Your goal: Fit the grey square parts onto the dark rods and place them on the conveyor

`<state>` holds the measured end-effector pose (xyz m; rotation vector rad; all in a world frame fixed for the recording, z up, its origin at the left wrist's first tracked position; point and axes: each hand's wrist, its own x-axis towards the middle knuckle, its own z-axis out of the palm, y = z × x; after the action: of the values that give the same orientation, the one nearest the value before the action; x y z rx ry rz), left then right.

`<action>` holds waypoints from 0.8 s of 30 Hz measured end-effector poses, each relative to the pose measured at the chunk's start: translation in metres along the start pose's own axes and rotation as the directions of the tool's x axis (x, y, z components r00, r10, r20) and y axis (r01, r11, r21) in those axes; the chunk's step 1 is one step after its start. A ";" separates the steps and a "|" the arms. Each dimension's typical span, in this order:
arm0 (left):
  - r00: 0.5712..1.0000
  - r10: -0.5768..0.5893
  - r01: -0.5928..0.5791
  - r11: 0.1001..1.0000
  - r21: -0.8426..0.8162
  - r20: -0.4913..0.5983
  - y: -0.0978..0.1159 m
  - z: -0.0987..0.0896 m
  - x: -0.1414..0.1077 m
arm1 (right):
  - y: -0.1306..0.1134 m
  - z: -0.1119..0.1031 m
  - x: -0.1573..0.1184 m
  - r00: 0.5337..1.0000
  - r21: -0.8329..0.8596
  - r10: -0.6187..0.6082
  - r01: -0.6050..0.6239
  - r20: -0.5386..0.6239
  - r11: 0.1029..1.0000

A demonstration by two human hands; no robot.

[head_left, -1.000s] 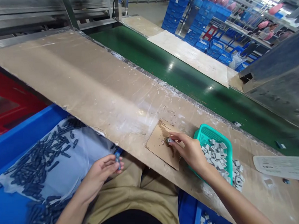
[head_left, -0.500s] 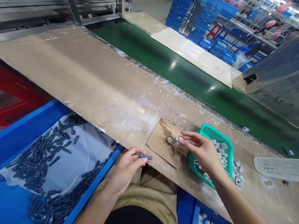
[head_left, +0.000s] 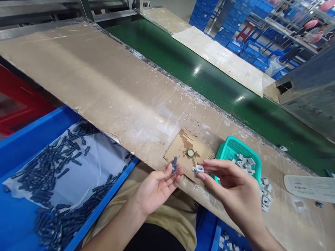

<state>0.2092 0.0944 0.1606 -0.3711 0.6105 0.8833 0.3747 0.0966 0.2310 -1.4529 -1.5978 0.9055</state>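
Between the thumb and fingers of my left hand (head_left: 158,187) a dark blue plug-like part (head_left: 174,164) stands nearly upright. My right hand (head_left: 234,186) pinches a small white-grey part (head_left: 198,170) with an opening in it, a short distance right of the blue one; the two parts are apart. Just beyond my hands lies a cardboard piece (head_left: 175,147) with wet-looking brown stains. On it sits a small round cap (head_left: 190,152) with a pale centre. A green basket (head_left: 260,165) of white-grey parts is partly hidden behind my right hand.
At the left, a blue bin (head_left: 22,133) holds many dark blue parts on a white sheet. Loose white parts (head_left: 266,196) lie right of the basket, near a pale strip (head_left: 317,189). A green belt (head_left: 171,59) runs behind the worktable. Another blue bin (head_left: 214,244) is below.
My right hand has come back from beside the round cap with the white-grey part. My left hand has moved right and turned palm up, and the blue part has swung from level to nearly upright.
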 end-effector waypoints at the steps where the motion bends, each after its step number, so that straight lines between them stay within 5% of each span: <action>1: 1.000 -0.012 0.012 1.000 -0.021 0.009 -0.003 0.001 0.000 | -0.002 0.003 -0.004 1.000 -0.012 -0.022 0.022 -0.004 1.000; 8: 0.982 0.081 -0.080 0.997 -0.013 0.169 -0.018 0.008 -0.004 | -0.002 0.017 -0.011 0.998 0.066 0.055 -0.054 -0.018 0.996; 14: 0.924 0.218 -0.265 0.957 0.116 0.314 -0.025 0.016 -0.007 | -0.002 0.020 -0.010 0.991 0.126 0.130 -0.126 -0.027 0.984; 24: 0.787 0.546 -0.612 0.626 0.483 0.287 -0.030 0.017 0.004 | -0.002 0.028 -0.003 0.990 0.134 0.139 -0.134 -0.024 0.982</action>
<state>0.2412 0.0882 0.1726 0.4510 0.8714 1.2830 0.3490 0.0930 0.2197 -1.4894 -1.4000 1.0406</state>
